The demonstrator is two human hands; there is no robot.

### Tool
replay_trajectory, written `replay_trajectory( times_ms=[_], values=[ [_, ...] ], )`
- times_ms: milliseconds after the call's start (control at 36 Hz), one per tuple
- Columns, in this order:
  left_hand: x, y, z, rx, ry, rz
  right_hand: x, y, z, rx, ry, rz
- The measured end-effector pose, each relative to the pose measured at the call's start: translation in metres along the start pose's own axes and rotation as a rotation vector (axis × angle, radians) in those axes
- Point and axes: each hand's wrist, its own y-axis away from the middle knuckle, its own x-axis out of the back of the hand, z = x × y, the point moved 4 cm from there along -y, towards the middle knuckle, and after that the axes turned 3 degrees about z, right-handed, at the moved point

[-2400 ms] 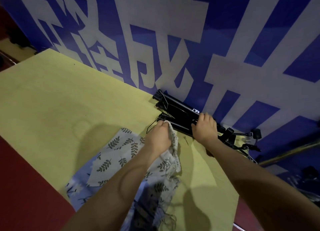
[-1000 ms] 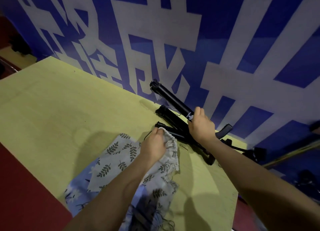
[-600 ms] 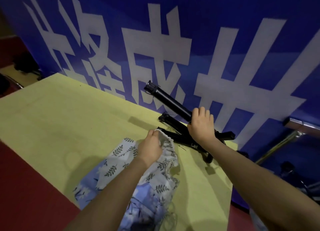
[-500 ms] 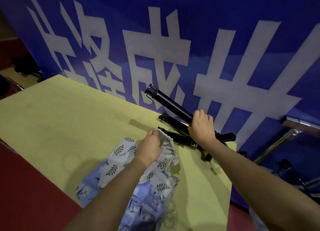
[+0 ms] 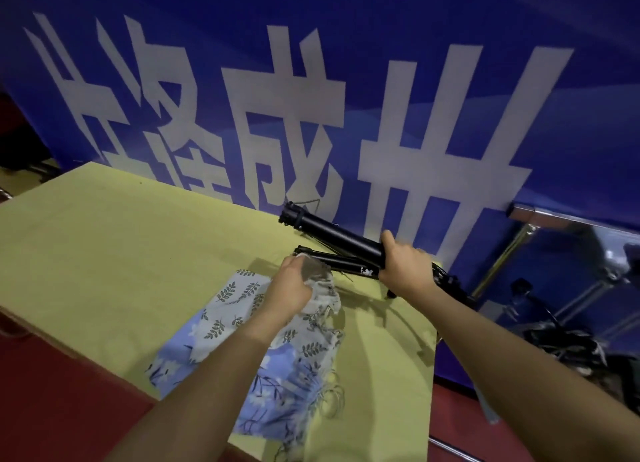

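A folded black tripod [image 5: 332,237] lies at the far right of the yellow table [image 5: 104,247], its leg ends pointing left and raised off the surface. My right hand [image 5: 401,266] grips its legs near the middle. A leaf-printed blue and grey cloth bag [image 5: 277,350] lies spread on the table toward me. My left hand [image 5: 291,288] holds the bag's gathered mouth, right beside the lower tripod leg. The tripod's head is hidden behind my right wrist.
A blue banner [image 5: 311,98] with large white characters stands right behind the table. To the right are a metal frame [image 5: 540,219] and dark gear on the floor [image 5: 571,340]. Red floor [image 5: 52,392] lies to the left of the table.
My right hand has lifted the tripod off the table and tilted its leg ends up. My left hand has kept hold of the bag's mouth, now close to the lower leg.
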Motion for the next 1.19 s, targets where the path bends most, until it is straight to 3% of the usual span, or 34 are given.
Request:
replay_trajectory(
  times_ms=[167, 444, 639, 806, 972, 1194],
  values=[
    [-0.008, 0.013, -0.007, -0.010, -0.045, -0.024, -0.004, 0.032, 0.020, -0.011, -0.057, -0.013],
    [-0.006, 0.013, -0.011, 0.013, 0.037, 0.012, -0.026, 0.068, 0.033, 0.132, 0.264, -0.099],
    [-0.011, 0.012, -0.024, -0.022, -0.257, -0.088, -0.031, 0.067, 0.010, 0.227, 0.332, -0.070],
    [-0.009, 0.009, -0.032, -0.021, -0.318, -0.102, -0.025, 0.052, -0.001, 0.320, 0.431, 0.017],
    [0.001, 0.008, -0.020, -0.100, -0.425, 0.006, -0.019, 0.042, -0.010, 0.411, 0.542, 0.025],
    [-0.010, 0.005, 0.004, -0.166, -0.152, -0.156, -0.008, 0.036, -0.032, 0.550, 0.589, 0.180]
  ],
)
